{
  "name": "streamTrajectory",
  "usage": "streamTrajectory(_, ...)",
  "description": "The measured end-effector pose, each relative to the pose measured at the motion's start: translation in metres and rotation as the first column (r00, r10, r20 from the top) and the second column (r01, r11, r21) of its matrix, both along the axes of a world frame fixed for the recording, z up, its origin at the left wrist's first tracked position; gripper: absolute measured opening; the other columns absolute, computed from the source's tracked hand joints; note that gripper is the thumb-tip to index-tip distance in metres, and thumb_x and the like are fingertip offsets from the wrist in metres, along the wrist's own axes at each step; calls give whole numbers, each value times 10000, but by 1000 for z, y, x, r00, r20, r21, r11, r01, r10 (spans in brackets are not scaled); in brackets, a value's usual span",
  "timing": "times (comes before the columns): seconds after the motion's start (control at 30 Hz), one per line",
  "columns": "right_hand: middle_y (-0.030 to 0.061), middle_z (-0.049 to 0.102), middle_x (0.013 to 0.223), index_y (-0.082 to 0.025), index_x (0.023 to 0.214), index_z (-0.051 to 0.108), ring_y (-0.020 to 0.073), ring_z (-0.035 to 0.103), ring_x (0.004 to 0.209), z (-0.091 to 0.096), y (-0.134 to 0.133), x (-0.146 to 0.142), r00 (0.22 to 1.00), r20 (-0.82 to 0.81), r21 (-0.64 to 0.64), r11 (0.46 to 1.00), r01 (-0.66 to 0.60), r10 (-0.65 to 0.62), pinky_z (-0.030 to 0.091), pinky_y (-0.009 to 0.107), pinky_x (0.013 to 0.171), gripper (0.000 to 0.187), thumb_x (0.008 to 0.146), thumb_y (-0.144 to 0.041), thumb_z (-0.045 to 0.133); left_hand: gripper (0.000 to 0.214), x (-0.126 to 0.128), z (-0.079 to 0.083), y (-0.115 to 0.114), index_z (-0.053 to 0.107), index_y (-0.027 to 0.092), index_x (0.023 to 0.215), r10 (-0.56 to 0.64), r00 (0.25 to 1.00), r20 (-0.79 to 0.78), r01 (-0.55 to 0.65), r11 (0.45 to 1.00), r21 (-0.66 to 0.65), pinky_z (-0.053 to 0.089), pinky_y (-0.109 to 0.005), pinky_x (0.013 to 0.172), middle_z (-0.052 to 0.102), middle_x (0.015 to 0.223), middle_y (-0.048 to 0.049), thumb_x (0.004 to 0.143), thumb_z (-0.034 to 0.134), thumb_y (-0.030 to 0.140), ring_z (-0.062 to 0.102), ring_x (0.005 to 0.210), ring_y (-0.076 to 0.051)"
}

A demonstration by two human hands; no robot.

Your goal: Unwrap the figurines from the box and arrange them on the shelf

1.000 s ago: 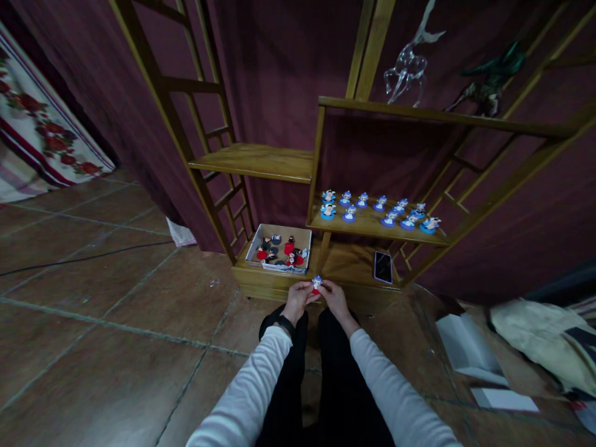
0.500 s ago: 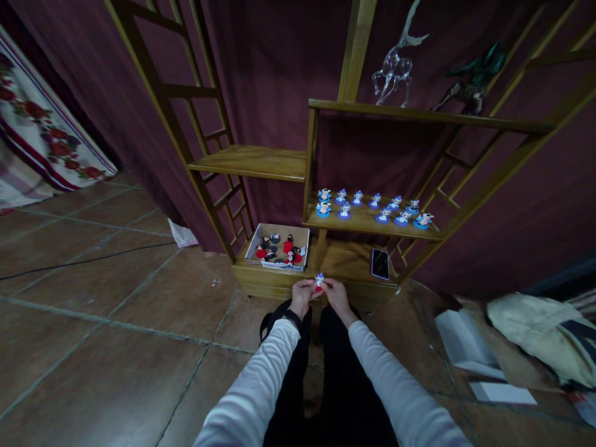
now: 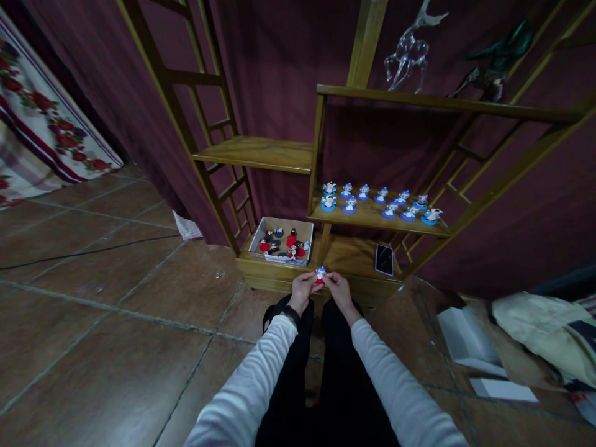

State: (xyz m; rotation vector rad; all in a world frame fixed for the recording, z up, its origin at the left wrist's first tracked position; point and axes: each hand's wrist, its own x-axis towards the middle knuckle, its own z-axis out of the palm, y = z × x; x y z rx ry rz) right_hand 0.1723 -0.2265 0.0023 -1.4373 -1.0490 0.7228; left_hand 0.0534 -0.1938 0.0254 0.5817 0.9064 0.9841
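Both hands meet in front of the low wooden shelf unit. My left hand and my right hand pinch a small figurine with a white-and-blue top and a red base between their fingertips. Just beyond, on the bottom shelf, sits a shallow white box with several red and dark figurine parts. On the shelf above it to the right stand several blue-based figurines in two rows.
A dark phone lies on the bottom shelf to the right. A glass deer and a dark green figure stand on the top shelf. White papers and a beige bag lie on the tiled floor at right.
The hands keep holding the figurine and have shifted slightly up and forward. The view has tilted a little; nothing else has moved.
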Motion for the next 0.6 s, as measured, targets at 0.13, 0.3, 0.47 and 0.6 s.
streamTrajectory(0.13,11,670,707,-203,724,639,180,600,705,3,2,-2,1000,1,-7,1000,13,-13,476,278,654,215,709,-402,562,118,3,-2,5,646,73,804,15,1000,-8,-15,1000,-18,562,-316,705,683,709,-79,695,688,88,655,636,-140)
streamTrajectory(0.3,3,654,722,-199,720,616,164,580,694,0,9,-1,999,-33,-31,999,20,-21,463,265,665,187,714,-377,558,82,1,-5,12,650,74,815,-32,999,40,35,997,-68,561,-299,703,690,724,-86,734,634,66,655,628,-131)
streamTrajectory(0.47,-14,623,692,-200,693,589,150,555,668,-5,15,0,999,-26,-42,999,22,-23,438,253,678,155,711,-350,555,77,3,-5,13,659,83,809,2,1000,28,0,997,-78,564,-332,712,687,709,-76,736,634,76,660,636,-146)
streamTrajectory(0.6,-25,602,675,-203,676,570,143,539,659,-10,19,0,999,-10,-59,997,43,-44,431,248,680,153,710,-350,544,62,8,-6,14,654,87,791,30,999,12,-29,995,-96,568,-342,708,682,686,-69,732,637,79,665,653,-158)
